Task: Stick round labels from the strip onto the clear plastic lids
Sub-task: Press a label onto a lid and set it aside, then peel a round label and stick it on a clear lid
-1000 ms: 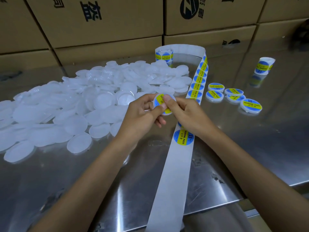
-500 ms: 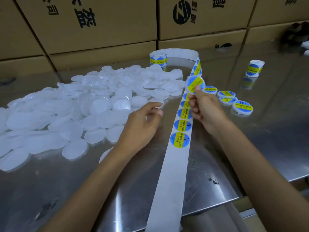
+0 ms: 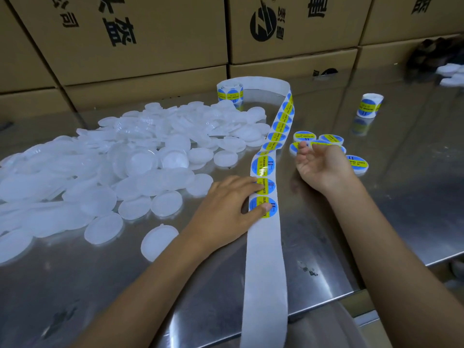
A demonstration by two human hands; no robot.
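Right now my left hand (image 3: 226,209) presses flat fingers on the strip (image 3: 266,247), thumb on the nearest label (image 3: 263,207); my right hand (image 3: 319,167) hovers empty, fingers loose, over labelled lids (image 3: 357,164). Peeling one-handed, I judge the strip could slide or the label crease.

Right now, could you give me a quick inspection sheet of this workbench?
Surface: shiny metal table, scuffed.
Job's things: label strip runs toward the near edge; heap of clear lids on the left; labelled lids on the right.
Clutter: spare label roll standing far right.
Hands: left hand presses on the strip; right hand open, holding nothing, by the labelled lids.
Cables: nothing seen.
Surroundings: stacked cardboard boxes behind.
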